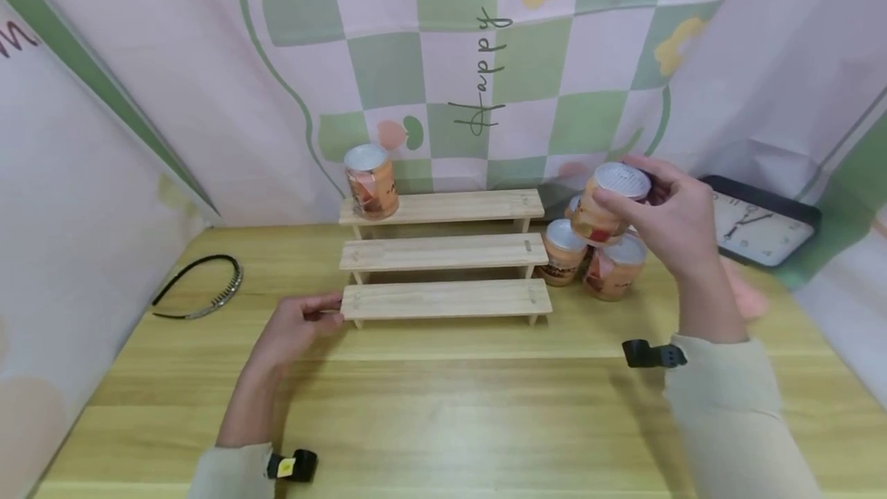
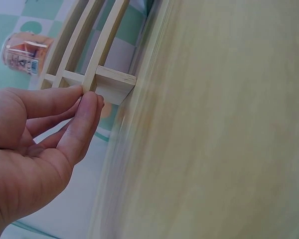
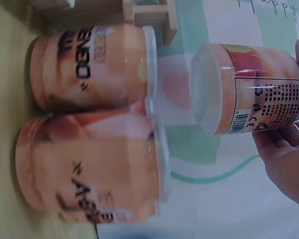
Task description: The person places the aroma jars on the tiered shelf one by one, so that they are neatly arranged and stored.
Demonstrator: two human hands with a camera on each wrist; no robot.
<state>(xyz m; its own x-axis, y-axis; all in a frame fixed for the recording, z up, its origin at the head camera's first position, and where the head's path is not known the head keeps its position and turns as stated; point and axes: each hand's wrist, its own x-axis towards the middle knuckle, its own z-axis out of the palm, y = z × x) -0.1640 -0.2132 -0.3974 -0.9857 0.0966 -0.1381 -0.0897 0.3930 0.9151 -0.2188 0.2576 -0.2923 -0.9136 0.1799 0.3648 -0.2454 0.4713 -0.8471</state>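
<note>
A three-tier wooden display rack (image 1: 443, 299) stands on the table. My left hand (image 1: 298, 326) pinches the left end of its lowest tier, thumb and fingertips at the board's edge (image 2: 95, 59). In my right hand (image 1: 682, 214) is an orange printed can (image 1: 601, 210) with a clear ribbed lid, gripped near its top; the right wrist view shows its pale base and barcode label (image 3: 259, 99). Below it, beside the rack's right end, stand similar cans (image 1: 613, 268), (image 3: 92, 69), one partly hidden behind the held one. Another can (image 1: 372, 183) sits upright on the top tier's left end.
At the left of the table lies a black headband (image 1: 197, 287). A black-framed clock (image 1: 758, 222) leans at the back right, with a pink item (image 1: 744, 291) beside it, partly behind my right wrist. A checkered cloth (image 1: 457, 60) hangs behind the rack.
</note>
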